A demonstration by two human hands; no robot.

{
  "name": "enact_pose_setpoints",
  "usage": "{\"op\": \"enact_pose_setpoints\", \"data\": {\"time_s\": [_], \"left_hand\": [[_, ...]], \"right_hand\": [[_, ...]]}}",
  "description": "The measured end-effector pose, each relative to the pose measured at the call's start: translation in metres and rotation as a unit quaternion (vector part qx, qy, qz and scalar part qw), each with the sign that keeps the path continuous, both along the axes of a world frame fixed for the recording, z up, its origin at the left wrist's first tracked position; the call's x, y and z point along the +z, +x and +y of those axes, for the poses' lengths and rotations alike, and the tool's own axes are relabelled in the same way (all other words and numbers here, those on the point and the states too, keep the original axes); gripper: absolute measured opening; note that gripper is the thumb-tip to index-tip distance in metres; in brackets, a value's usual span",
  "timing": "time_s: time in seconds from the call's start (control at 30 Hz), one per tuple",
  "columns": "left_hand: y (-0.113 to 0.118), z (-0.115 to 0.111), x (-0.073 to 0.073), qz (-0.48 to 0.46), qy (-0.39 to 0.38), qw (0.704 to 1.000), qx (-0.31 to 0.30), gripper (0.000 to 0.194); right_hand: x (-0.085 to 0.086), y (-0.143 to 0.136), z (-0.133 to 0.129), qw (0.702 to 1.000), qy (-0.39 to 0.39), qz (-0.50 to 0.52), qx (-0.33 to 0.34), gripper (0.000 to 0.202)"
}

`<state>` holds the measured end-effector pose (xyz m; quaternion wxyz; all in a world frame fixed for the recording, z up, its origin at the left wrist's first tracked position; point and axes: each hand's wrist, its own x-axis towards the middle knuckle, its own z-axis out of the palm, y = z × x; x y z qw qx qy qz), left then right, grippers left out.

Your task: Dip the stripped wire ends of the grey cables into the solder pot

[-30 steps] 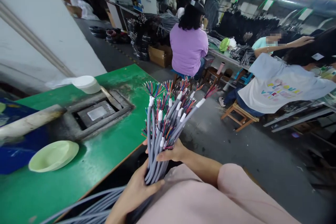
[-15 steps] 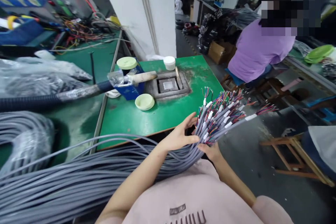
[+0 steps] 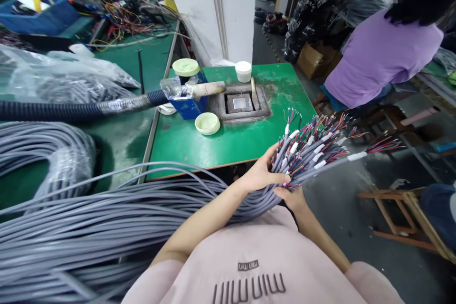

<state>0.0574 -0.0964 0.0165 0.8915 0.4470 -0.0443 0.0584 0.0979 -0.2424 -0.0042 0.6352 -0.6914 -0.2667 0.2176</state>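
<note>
A thick bundle of grey cables (image 3: 210, 206) runs from the lower left across my front. Its stripped ends (image 3: 317, 142) fan out to the right, with white sleeves and thin coloured wires showing. My left hand (image 3: 265, 171) is closed round the bundle from above, just behind the white sleeves, its thumb lying across the cables. Below, my right hand (image 3: 294, 197) grips the same bundle from underneath, thumb on top and most fingers hidden. One cable end (image 3: 356, 156) sticks out farther right than the others.
Ahead, a green table (image 3: 171, 152) carries a small square metal pot (image 3: 242, 103) in a stained frame, a blue box, a pale green dish (image 3: 207, 124), a white tub (image 3: 243, 71) and a ribbed hose (image 3: 71, 110). A person in purple (image 3: 388, 57) sits right, near a wooden stool (image 3: 399, 194).
My left hand has closed more fully over the bundle near the sleeves. The view has shifted, so the table and the seated person appear farther right and higher.
</note>
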Motion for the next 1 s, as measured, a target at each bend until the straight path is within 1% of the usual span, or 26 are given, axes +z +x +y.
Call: {"op": "enact_pose_setpoints", "data": {"time_s": [0.2,0.43,0.57,0.77,1.0], "left_hand": [[-0.001,-0.001,-0.003,-0.008,-0.016,1.0,-0.003,0.109],[-0.002,0.001,-0.006,-0.016,-0.016,1.0,-0.007,0.107],[-0.004,0.001,-0.008,-0.019,-0.019,1.0,-0.009,0.106],[-0.005,0.0,-0.01,-0.021,-0.01,1.0,-0.011,0.102],[-0.006,-0.003,-0.008,-0.013,-0.021,1.0,-0.01,0.103]], "right_hand": [[-0.014,0.002,-0.007,1.0,-0.022,-0.006,0.011,0.051],[-0.007,0.0,-0.005,0.999,-0.026,0.0,0.024,0.047],[-0.007,0.0,-0.006,0.999,-0.021,0.006,0.038,0.043],[-0.011,0.002,-0.008,0.998,-0.007,0.007,0.055,0.056],[-0.024,0.007,-0.015,0.999,-0.011,0.016,0.049,0.059]]}}
